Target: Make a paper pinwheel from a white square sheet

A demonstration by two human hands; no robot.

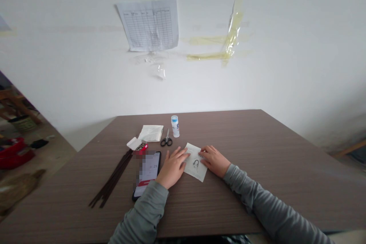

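A small pale sheet of paper (194, 173) with a dark printed drawing lies on the brown table (243, 206), a little askew. On its left edge rest the fingers of my left hand (173, 166), spread and fairly flat. My right hand (215, 160) touches the upper right edge with its fingertips, the fingers stretched out. Neither hand grips anything that I can see. Just left of my left hand lies a phone (148, 171) with a lit screen. Scissors with black handles (166, 142) sit beyond that hand, beside an upright white bottle with a blue cap (175, 127).
Dark thin strips (113, 179) lie left of the phone. Behind them stands an open red and white box (140, 146) with small items inside, near a folded pale paper (151, 133). A white wall (206, 87) borders the table's far edge, with a printed sheet (150, 26) taped up.
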